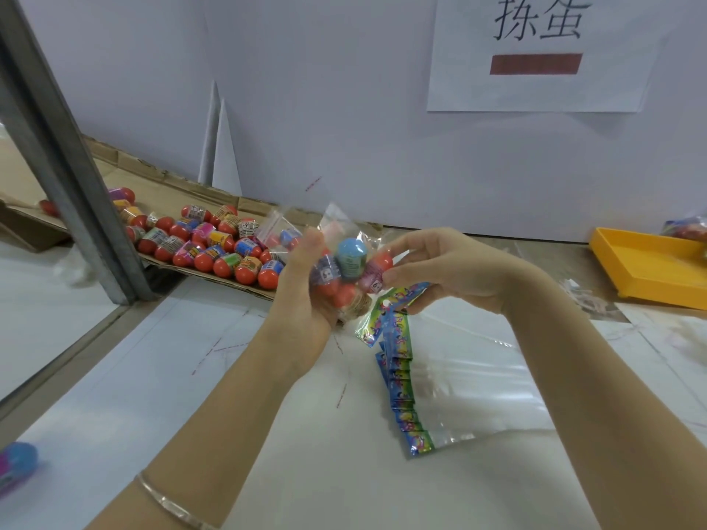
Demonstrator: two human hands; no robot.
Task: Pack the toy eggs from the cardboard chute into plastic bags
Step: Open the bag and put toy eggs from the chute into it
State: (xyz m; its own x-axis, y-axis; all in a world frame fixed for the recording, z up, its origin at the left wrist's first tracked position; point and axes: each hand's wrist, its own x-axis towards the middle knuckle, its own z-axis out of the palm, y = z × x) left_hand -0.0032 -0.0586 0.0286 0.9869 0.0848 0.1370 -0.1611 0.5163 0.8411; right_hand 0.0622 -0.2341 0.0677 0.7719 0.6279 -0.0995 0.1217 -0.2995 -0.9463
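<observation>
Eggs (350, 262) sit bunched in a bag (338, 223) our left hand (306, 296) cups, fingers curled round it; our right hand (440, 269) pinches its side. More lie on the chute (214, 195). We judge closing the bag's mouth comes next

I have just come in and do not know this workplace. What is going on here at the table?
A person is packing toy eggs into a clear plastic bag. The left hand grips the bag from below, with several eggs already inside, and the right hand pinches its other side. Many loose eggs wait on the cardboard chute behind. A stack of empty bags lies on the table under the hands, and a yellow tray stands to the right.
</observation>
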